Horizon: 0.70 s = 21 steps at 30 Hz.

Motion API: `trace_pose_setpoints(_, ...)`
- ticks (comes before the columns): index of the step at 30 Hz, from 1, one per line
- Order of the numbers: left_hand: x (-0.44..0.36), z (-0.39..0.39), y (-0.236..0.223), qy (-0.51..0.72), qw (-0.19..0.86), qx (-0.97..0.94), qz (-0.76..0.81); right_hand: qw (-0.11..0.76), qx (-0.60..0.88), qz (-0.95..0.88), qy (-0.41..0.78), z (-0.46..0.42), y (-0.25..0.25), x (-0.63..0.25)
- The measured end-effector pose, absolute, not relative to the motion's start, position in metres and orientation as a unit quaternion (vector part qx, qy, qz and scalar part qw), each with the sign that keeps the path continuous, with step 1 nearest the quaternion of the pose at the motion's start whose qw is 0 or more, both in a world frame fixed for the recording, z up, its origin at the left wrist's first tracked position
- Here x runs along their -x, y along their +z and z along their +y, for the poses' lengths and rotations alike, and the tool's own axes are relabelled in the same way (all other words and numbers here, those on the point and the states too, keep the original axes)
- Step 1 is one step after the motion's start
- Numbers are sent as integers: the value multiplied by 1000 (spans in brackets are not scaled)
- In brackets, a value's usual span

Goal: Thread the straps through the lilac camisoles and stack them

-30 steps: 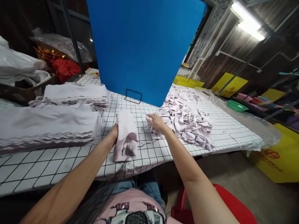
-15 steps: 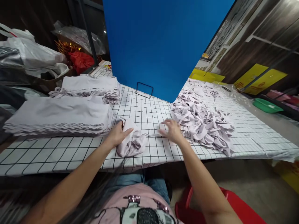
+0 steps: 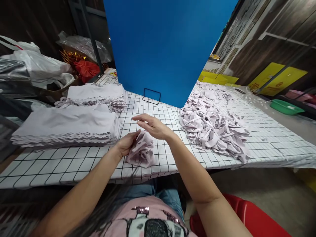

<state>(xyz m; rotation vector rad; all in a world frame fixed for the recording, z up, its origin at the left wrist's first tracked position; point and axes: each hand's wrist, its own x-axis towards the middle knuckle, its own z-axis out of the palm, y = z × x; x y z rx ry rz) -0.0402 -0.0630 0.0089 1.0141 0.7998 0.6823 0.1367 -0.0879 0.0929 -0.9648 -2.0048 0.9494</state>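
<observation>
A large blue panel (image 3: 168, 49) rises over the middle of the bench (image 3: 74, 164), a black wire loop (image 3: 150, 102) at its lower edge. Near the bench's far left corner sit a red bag (image 3: 87, 70) and gold tinsel (image 3: 71, 56), with white plastic bags (image 3: 49, 64) further left. Beyond the right edge are a green basin (image 3: 286, 107) and a yellow board (image 3: 277, 79); a red plastic seat (image 3: 259, 219) stands below the near edge, right of centre.

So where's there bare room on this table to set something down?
Right of the scrap heap, checked tablecloth lies bare; so does a strip in front of the near folded stack. It's crowded around the left hand, right hand and cloth bundle.
</observation>
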Motion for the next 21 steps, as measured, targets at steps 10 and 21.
trace_pose_setpoints(10, 51, -72, 2, 384, 351, -686, 508, 271, 560, -701, 348, -114, -6, -171)
trace_pose_setpoints(21, 42, -83, 40, 320, 599, -634, 369, 478, 501, -491, 529, -106, 46, -163)
